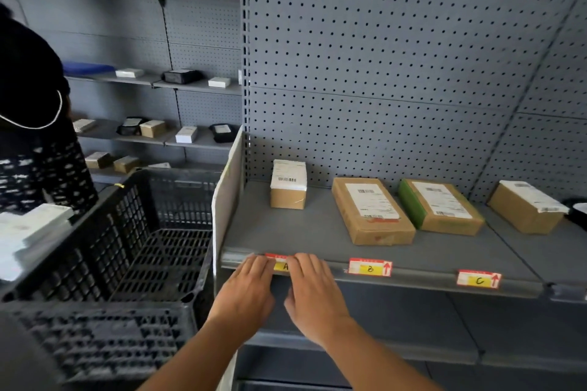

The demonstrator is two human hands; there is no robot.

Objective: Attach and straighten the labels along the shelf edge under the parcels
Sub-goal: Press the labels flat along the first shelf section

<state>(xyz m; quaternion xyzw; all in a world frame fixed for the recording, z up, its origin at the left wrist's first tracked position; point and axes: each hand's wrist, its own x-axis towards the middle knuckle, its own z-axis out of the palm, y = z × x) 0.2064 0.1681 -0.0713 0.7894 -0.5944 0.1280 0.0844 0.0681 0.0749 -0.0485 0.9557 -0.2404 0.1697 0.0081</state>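
Three red-and-yellow labels sit on the grey shelf edge (422, 276). Label A (282, 263) is partly covered by both hands; only its middle shows. My left hand (247, 289) presses flat on its left end and my right hand (313, 292) on its right end, fingers extended. Label B (370, 267) and label C (479, 279) hang further right, both slightly tilted. Above label A stands a small parcel (288, 184). A flat brown parcel (371, 211) lies above B, a green-edged parcel (440, 211) above C, and another parcel (525, 209) at the far right.
A black plastic crate (133, 241) stands left of the shelf, close to my left arm. A person in dark clothing (31, 124) stands at the far left. White packets (28, 232) lie by the crate. Background shelves (152, 82) hold small boxes.
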